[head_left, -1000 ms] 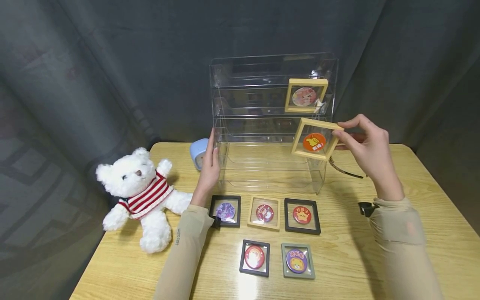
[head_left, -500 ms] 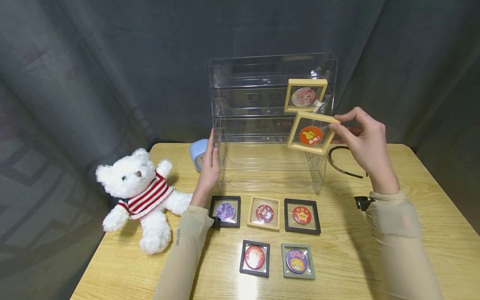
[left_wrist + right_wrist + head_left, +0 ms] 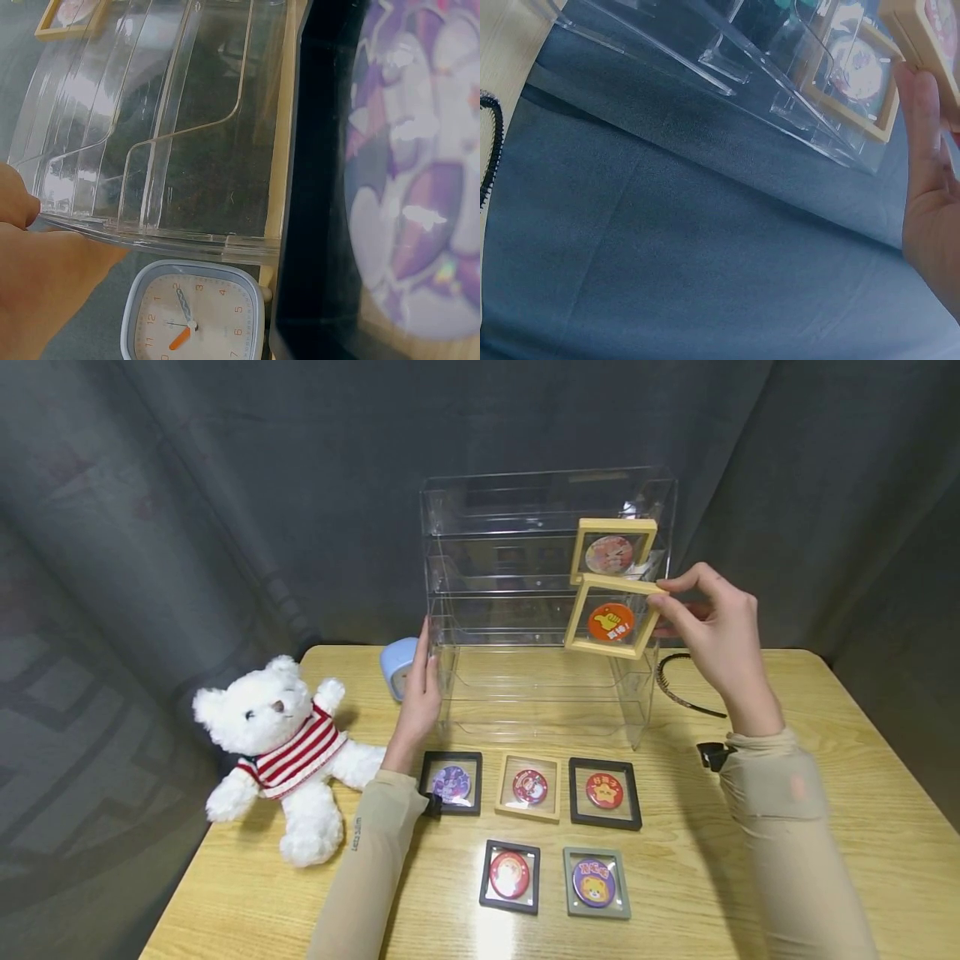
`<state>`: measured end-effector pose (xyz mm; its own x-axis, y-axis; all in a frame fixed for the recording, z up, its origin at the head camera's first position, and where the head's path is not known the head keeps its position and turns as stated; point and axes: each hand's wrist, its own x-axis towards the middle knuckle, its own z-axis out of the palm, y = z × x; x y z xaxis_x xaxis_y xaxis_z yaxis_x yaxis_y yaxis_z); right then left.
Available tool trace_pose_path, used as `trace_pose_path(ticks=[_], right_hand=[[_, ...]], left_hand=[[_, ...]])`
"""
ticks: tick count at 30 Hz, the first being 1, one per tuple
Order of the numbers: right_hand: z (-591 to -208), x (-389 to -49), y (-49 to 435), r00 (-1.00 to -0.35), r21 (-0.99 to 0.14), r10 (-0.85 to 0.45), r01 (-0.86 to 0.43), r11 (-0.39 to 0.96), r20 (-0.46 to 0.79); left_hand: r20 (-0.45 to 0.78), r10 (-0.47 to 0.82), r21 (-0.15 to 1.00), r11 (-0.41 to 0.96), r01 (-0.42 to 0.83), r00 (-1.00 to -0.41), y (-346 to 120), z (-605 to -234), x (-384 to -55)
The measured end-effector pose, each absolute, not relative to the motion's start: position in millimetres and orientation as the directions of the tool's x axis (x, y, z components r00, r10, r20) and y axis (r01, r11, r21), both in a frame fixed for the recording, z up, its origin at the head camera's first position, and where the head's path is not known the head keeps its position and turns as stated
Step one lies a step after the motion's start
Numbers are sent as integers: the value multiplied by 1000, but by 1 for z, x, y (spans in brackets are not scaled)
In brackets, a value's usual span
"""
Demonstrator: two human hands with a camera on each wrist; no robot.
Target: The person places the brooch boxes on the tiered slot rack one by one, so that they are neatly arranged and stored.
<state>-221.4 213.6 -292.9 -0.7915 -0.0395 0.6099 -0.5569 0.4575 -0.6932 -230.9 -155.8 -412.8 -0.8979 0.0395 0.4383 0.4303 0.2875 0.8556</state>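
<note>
My right hand (image 3: 716, 635) pinches the right edge of a light wood-coloured display frame (image 3: 611, 622) between thumb and fingers. An orange thumbs-up badge sits inside it. The frame is slightly tilted and overlaps the right part of a clear acrylic tiered rack (image 3: 495, 645) in the head view. Just above it, another light frame (image 3: 618, 526) with a pink badge stands on a rack tier; the held frame's top overlaps its lower edge. My left hand (image 3: 420, 697) rests along the rack's left side, fingers straight. In the left wrist view, the thumb (image 3: 16, 201) lies at the panel's edge.
Several framed badges lie before the rack, including a black frame (image 3: 604, 791) and a green one (image 3: 597, 882). A white teddy bear (image 3: 281, 752) sits left, a blue alarm clock (image 3: 397, 667) behind the left hand, a headband (image 3: 686, 697) right. Dark curtains hang behind.
My right hand has moved up and to the left with the orange-badge frame, from lower right of the upper frame to right beneath it. My left hand keeps its place.
</note>
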Motion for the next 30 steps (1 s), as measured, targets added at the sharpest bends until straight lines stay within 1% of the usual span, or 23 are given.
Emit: trace_pose_path(ticks=[5, 14, 20, 30], right_hand=[[-291, -223, 210, -785, -691, -35, -565, 451, 618], [-285, -226, 202, -793, -695, -48, -559, 454, 607], [-282, -229, 200, -785, -685, -49, -568, 455, 618], [-274, -235, 192, -780, -674, -73, -580, 458, 622]], left_hand=[[438, 40, 855, 291, 430, -898, -156, -413, -231], [448, 46, 849, 293, 440, -893, -156, -413, -230], [461, 48, 841, 295, 454, -886, -156, -412, -230], [446, 37, 856, 274, 439, -894, -154, -410, -226]])
